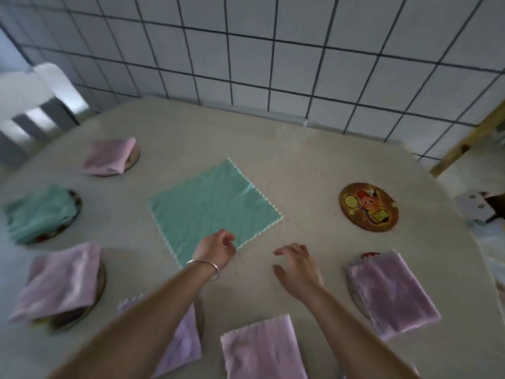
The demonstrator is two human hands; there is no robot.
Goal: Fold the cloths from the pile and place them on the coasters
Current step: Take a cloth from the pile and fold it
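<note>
A teal cloth [213,206] lies spread flat in the middle of the table. My left hand [216,248] is at its near corner with the fingers curled over the cloth's edge. My right hand [296,265] hovers beside that corner, to its right, fingers loosely spread and holding nothing. A bare round coaster [368,207] with a cartoon picture sits at the right. Folded cloths rest on coasters: pink [110,157] at far left, teal [38,214], pink [58,281] at near left, pink [393,292] at the right.
Two more folded pink cloths lie near me, one [263,348] at the front and one [183,343] partly under my left forearm. A tiled wall [273,50] backs the table. A white chair [32,105] stands far left, a wooden bar [470,138] at far right.
</note>
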